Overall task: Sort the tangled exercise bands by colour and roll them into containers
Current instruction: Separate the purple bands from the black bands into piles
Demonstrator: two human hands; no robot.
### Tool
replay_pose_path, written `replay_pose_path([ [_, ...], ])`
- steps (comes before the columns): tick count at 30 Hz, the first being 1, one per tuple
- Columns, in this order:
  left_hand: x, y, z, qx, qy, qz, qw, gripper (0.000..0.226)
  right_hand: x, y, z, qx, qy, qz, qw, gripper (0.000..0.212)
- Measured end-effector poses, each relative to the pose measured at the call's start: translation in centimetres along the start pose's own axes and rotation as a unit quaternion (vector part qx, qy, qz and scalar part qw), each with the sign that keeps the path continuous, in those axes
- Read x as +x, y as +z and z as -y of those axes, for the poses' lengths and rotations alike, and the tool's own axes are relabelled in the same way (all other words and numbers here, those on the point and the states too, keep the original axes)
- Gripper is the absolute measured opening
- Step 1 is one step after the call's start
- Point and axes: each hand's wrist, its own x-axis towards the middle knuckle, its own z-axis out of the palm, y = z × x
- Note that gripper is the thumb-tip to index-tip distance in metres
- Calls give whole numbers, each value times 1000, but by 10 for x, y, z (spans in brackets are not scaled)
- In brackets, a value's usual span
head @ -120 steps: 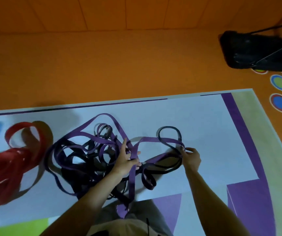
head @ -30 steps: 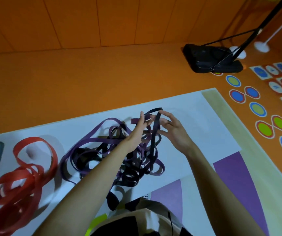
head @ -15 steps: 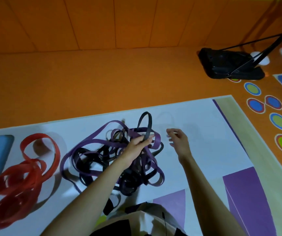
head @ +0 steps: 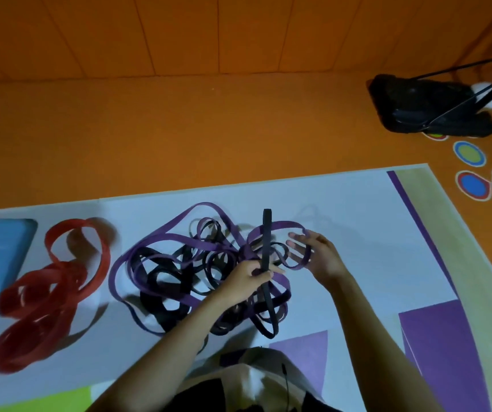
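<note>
Above the tangle (head: 179, 275), left hand (head: 247, 278) pinches flat black band (head: 267, 233); right hand (head: 319, 257) apparently splayed.

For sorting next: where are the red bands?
The red bands lie at the head view's left, between the blue container and the purple-black tangle.

Orange panelled wall (head: 179, 31) met an orange floor (head: 149, 129). A white mat (head: 357, 209) lay on the floor, with purple shapes (head: 434, 346) and a tan strip (head: 452, 233) along its right edge. Coloured ovals (head: 473, 184) marked the floor beyond that edge. A black stand base (head: 425, 105) sat far right. Light was dim.
</note>
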Motion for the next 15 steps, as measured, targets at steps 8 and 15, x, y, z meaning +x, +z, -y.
replay_pose_path([
  [8, 9, -8, -15, 178, -115, 156, 965, 33, 0, 9, 25, 55, -35, 32, 997, 38],
  [15, 5, 0, -33, 209, -176, 237, 932, 83, -1, 26, 50, -36, -96, 18, 995, 32],
])
